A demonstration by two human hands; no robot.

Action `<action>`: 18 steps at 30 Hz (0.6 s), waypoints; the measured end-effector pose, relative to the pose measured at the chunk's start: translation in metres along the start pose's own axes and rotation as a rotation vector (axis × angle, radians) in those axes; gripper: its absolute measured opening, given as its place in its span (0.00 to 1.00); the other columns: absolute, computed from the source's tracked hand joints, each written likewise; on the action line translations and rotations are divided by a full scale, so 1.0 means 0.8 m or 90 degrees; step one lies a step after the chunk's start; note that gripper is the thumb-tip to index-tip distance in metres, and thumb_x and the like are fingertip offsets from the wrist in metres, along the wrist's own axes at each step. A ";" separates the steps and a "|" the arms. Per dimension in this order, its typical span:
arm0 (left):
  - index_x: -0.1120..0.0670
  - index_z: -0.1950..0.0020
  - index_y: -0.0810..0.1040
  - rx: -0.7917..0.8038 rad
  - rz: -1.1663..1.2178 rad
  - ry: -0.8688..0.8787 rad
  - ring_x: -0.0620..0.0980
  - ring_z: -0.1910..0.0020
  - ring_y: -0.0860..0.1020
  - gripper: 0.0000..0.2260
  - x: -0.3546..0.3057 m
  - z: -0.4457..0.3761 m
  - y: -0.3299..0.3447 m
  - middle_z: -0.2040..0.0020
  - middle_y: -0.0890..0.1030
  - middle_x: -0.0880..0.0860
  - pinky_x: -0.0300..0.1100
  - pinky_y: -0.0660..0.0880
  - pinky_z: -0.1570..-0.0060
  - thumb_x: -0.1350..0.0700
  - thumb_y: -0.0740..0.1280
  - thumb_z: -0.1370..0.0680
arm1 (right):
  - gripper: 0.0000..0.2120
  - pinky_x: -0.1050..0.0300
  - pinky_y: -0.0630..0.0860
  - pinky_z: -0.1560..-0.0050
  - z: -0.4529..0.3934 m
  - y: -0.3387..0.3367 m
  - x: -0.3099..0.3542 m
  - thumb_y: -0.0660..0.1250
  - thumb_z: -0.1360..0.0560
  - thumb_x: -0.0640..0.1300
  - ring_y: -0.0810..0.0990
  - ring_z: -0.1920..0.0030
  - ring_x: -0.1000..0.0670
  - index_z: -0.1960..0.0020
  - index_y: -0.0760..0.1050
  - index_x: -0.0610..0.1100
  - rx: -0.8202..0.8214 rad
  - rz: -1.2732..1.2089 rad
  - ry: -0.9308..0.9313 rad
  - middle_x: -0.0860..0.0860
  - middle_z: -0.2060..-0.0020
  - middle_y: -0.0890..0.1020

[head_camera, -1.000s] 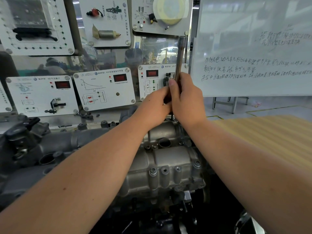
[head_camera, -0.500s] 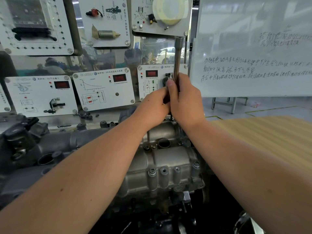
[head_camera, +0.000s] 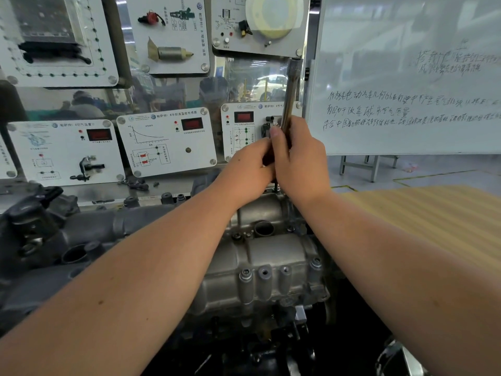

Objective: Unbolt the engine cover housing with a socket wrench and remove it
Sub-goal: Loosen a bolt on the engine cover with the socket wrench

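A grey cast-metal engine cover housing lies in front of me, with bolts along its near edge and a round hole on top. Above its far edge stands the socket wrench, its steel handle nearly upright. My right hand grips the handle's lower part, thumb up along the shaft. My left hand is curled round the wrench just below and left of the right hand. The wrench's head and the bolt under it are hidden behind my hands.
White training panels with red displays hang behind the engine. A whiteboard with handwriting stands at the right. A wooden table top lies to the right. Darker engine parts fill the left.
The wrench handle has tipped slightly left, toward upright; both hands stay on it in almost the same place.
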State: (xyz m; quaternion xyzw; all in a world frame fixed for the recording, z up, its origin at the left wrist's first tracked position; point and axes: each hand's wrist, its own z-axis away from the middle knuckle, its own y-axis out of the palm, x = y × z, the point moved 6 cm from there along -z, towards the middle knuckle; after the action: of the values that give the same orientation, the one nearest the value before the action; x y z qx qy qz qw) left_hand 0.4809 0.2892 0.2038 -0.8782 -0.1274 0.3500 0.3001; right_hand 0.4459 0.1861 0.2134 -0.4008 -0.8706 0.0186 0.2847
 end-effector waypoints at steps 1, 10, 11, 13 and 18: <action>0.49 0.35 0.76 0.002 0.008 0.001 0.41 0.49 0.80 0.12 -0.001 0.001 0.000 0.47 0.82 0.46 0.38 0.76 0.52 0.57 0.62 0.17 | 0.07 0.47 0.75 0.63 0.000 0.001 0.000 0.58 0.16 0.49 0.78 0.64 0.48 0.50 0.68 0.47 0.003 0.003 -0.002 0.53 0.66 0.78; 0.47 0.40 0.77 0.021 -0.004 0.006 0.38 0.54 0.80 0.08 -0.003 -0.001 0.004 0.50 0.82 0.44 0.37 0.77 0.55 0.55 0.60 0.15 | 0.13 0.50 0.74 0.60 -0.002 0.002 -0.007 0.55 0.15 0.50 0.81 0.58 0.44 0.38 0.71 0.43 0.010 -0.027 0.034 0.48 0.58 0.83; 0.47 0.37 0.77 0.019 -0.007 0.005 0.38 0.52 0.80 0.09 -0.003 -0.002 0.004 0.48 0.83 0.45 0.36 0.76 0.53 0.55 0.61 0.16 | 0.15 0.51 0.74 0.59 -0.002 0.001 -0.006 0.57 0.16 0.51 0.81 0.57 0.45 0.34 0.70 0.43 0.007 -0.033 0.038 0.49 0.57 0.83; 0.47 0.34 0.76 0.013 -0.006 0.004 0.43 0.48 0.81 0.12 -0.003 -0.002 0.004 0.45 0.83 0.46 0.39 0.77 0.49 0.57 0.62 0.17 | 0.18 0.51 0.76 0.55 -0.001 -0.001 -0.004 0.60 0.17 0.51 0.82 0.54 0.47 0.31 0.68 0.43 -0.003 -0.047 0.037 0.51 0.54 0.82; 0.46 0.42 0.78 -0.002 0.017 -0.005 0.40 0.53 0.81 0.08 0.005 -0.002 0.001 0.52 0.83 0.42 0.36 0.75 0.56 0.57 0.63 0.18 | 0.09 0.54 0.70 0.60 -0.001 0.002 0.002 0.59 0.16 0.47 0.76 0.60 0.49 0.45 0.74 0.43 0.005 -0.008 -0.014 0.54 0.61 0.76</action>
State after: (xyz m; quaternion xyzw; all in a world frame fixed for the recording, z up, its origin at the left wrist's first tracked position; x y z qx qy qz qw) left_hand 0.4846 0.2898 0.2022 -0.8790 -0.1171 0.3570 0.2935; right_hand 0.4464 0.1886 0.2145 -0.3940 -0.8762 0.0245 0.2766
